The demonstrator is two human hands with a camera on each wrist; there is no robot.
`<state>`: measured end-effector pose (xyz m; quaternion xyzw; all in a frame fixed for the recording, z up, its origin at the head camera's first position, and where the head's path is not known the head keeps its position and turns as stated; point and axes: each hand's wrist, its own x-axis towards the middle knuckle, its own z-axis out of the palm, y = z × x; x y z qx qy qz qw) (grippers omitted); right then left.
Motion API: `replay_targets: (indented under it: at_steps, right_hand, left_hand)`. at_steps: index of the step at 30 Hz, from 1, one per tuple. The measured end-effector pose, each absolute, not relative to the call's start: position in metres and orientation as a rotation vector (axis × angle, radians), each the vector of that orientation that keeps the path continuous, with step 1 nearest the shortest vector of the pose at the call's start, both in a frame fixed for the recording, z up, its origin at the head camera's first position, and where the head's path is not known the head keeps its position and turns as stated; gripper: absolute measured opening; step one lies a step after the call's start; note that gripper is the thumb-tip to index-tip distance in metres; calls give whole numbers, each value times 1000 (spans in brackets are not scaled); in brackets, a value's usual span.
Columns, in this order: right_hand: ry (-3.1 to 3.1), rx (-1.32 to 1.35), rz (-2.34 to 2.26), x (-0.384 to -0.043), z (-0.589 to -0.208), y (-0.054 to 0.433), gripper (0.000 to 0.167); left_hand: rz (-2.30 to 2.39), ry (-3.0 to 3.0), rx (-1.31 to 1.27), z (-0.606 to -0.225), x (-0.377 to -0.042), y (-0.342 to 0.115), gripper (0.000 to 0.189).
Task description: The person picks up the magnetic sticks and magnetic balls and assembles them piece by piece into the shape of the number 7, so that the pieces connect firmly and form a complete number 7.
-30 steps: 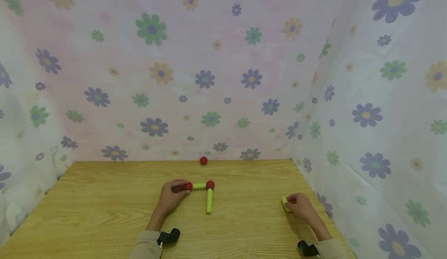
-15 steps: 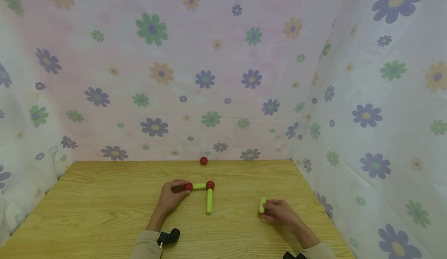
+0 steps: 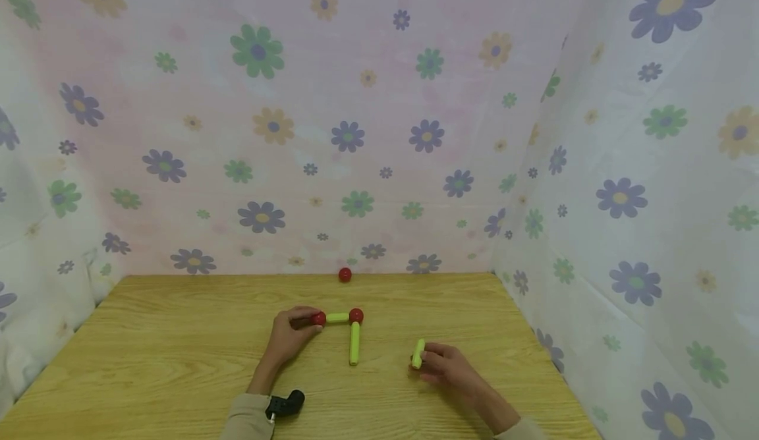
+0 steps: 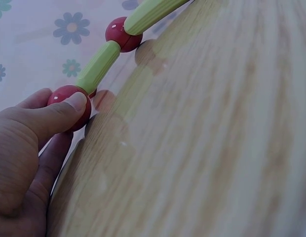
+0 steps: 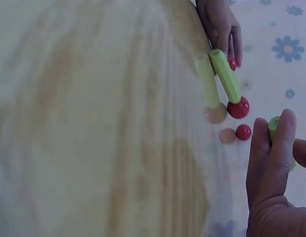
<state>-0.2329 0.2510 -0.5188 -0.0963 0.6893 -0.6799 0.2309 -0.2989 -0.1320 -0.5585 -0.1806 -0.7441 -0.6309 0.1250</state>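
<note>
My left hand (image 3: 289,338) pinches a red ball (image 3: 319,319) between thumb and fingers at the left end of a joined chain. From that ball a yellow-green rod (image 3: 338,318) runs right to a second red ball (image 3: 356,315). A longer-looking yellow-green rod (image 3: 354,344) extends from the second ball toward the near edge, making a corner. To the right of this corner, my right hand (image 3: 453,369) holds a loose yellow-green rod (image 3: 418,354) between thumb and fingers. In the right wrist view its fingers (image 5: 279,163) hide much of that rod.
Another red ball (image 3: 345,275) lies alone at the far edge of the wood-grain table (image 3: 207,334). Flowered cloth (image 3: 379,163) hangs behind the table and along both sides. A black wrist device (image 3: 287,404) sits on the left cuff.
My right hand has moved left with the loose rod, from the table's right side toward the joined pieces, turning the rod on the way. My left hand stays on its ball.
</note>
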Motion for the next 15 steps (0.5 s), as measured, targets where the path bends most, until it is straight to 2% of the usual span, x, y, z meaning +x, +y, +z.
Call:
replay_targets:
  at_steps: [15]
  right_hand:
    - [1780,-260,-1787,-223,-526,217,47]
  left_hand:
    - [-1794,-2189,-476,-562,-303,-131,29]
